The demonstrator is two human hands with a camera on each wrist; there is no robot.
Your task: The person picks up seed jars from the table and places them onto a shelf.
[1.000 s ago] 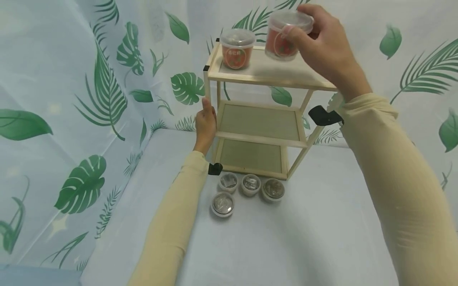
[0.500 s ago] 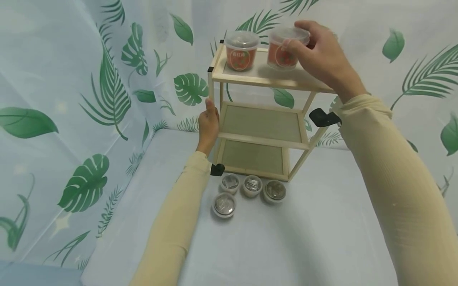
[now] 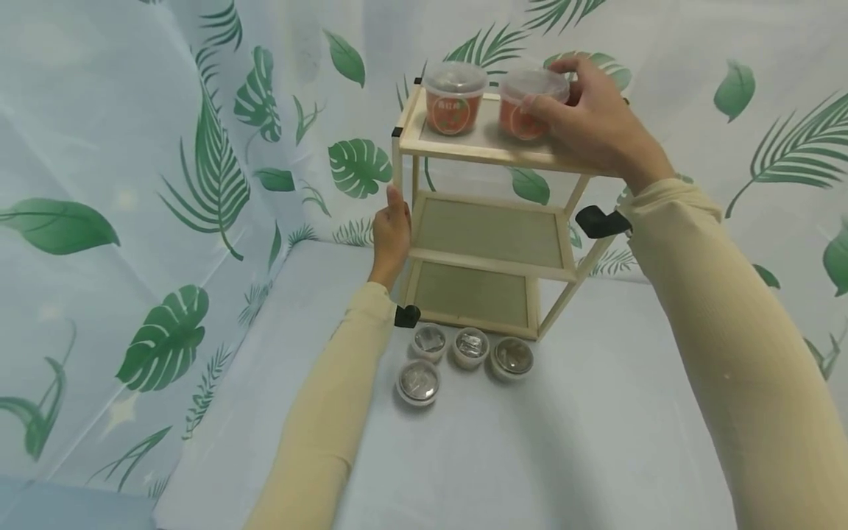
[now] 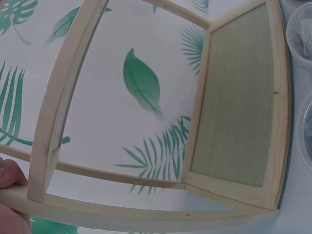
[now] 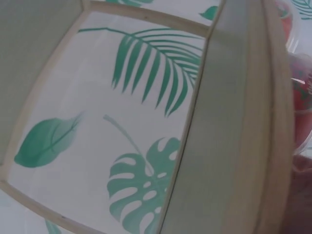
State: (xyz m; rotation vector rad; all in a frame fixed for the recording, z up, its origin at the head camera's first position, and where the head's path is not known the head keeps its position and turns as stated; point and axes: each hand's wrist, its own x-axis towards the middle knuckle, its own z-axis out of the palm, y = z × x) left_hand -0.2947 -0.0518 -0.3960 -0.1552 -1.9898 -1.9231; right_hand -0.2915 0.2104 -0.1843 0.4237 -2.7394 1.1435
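A clear-lidded plastic tub with a red label (image 3: 516, 121) is at the top board of a wooden shelf rack (image 3: 477, 151). My right hand (image 3: 592, 118) grips this tub from its right side, thumb in front and fingers behind. A matching tub (image 3: 453, 103) stands just to its left on the same board. Lower down, my left hand (image 3: 392, 228) holds the rack's left front post, thumb pointing up. The left wrist view shows part of its fingers (image 4: 10, 174) round the post. In the right wrist view the held tub (image 5: 301, 105) is partly cut off at the edge.
Several small round lidded cups (image 3: 419, 382) with dark contents sit on the pale tabletop (image 3: 530, 456) before the rack. The rack's middle shelf (image 3: 490, 228) and bottom shelf (image 3: 470, 294) lie below the tubs. A leaf-print curtain (image 3: 265, 147) hangs behind and at the left.
My right hand has lowered its tub from above the top board down to it, beside the other tub. The left hand keeps its hold on the post while the view shifts slightly.
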